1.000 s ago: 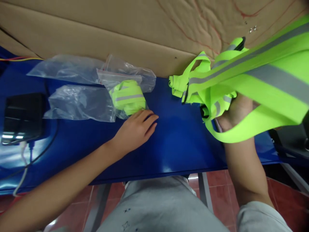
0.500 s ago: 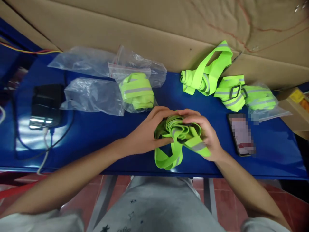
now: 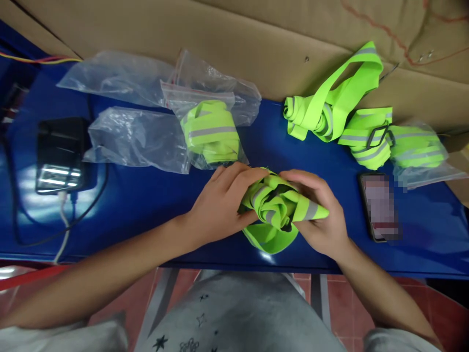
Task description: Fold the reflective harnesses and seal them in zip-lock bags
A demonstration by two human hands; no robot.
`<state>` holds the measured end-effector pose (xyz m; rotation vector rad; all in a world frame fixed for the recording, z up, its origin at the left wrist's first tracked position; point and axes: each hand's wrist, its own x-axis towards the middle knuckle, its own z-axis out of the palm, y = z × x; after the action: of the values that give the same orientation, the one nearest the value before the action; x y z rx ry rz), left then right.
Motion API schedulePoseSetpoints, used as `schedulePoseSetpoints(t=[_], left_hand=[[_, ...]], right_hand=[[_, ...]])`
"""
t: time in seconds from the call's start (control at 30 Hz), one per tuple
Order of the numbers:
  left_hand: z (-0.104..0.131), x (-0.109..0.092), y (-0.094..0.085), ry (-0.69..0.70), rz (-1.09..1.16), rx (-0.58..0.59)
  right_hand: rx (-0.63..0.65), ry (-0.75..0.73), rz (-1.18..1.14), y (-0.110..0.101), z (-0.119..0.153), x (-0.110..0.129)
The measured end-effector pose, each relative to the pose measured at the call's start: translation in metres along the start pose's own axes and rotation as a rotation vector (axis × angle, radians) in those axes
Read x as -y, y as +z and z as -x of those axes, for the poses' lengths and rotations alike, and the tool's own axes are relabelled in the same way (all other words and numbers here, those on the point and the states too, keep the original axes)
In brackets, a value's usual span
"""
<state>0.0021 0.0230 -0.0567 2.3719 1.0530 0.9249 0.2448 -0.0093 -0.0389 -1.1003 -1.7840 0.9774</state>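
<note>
Between my two hands, over the front of the blue table, is a bundled neon-green reflective strap (image 3: 273, 208) with grey stripes. My left hand (image 3: 225, 203) is closed round the bundle's left side, thumb below and fingers over the top. Wrapped about the right side is my right hand (image 3: 322, 215), with a strap end sticking out across its palm. A loop of the strap hangs beneath the bundle. Just behind my left fingers lies another rolled green strap (image 3: 212, 132) in a clear zip bag.
Clear plastic bags (image 3: 137, 139) lie at the back left, beside a black device (image 3: 60, 154) with cables. Loose green straps (image 3: 330, 107), a buckled bundle (image 3: 370, 139) and a bagged one (image 3: 417, 146) sit at the back right. A phone (image 3: 379, 208) lies right of my right hand.
The strap bundle has been turned and squeezed more tightly together between my hands. Its hanging loop now sits higher and further right. The view has shifted slightly.
</note>
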Motion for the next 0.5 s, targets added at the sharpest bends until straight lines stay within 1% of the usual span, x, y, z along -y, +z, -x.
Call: schedulePoseSetpoints(t=[0.1, 0.2, 0.3, 0.4, 0.43, 0.5], left_hand=[[-0.001, 0.002, 0.001, 0.043, 0.025, 0.06], [-0.005, 0.001, -0.001, -0.023, 0.163, 0.087], [-0.012, -0.003, -0.007, -0.17, 0.298, 0.093], [-0.019, -0.007, -0.016, -0.358, 0.436, 0.006], [-0.021, -0.007, -0.019, -0.419, 0.526, -0.026], [-0.024, -0.006, -0.022, -0.548, 0.779, -0.042]], right_hand=[[-0.022, 0.063, -0.04, 0.01, -0.003, 0.0], [-0.048, 0.111, -0.061, 0.017, -0.004, -0.001], [0.016, 0.17, -0.108, 0.021, -0.003, -0.004], [0.135, 0.173, -0.029, 0.017, -0.005, -0.008], [0.159, 0.157, 0.022, 0.014, -0.007, -0.009], [0.165, 0.121, 0.128, 0.003, -0.011, -0.01]])
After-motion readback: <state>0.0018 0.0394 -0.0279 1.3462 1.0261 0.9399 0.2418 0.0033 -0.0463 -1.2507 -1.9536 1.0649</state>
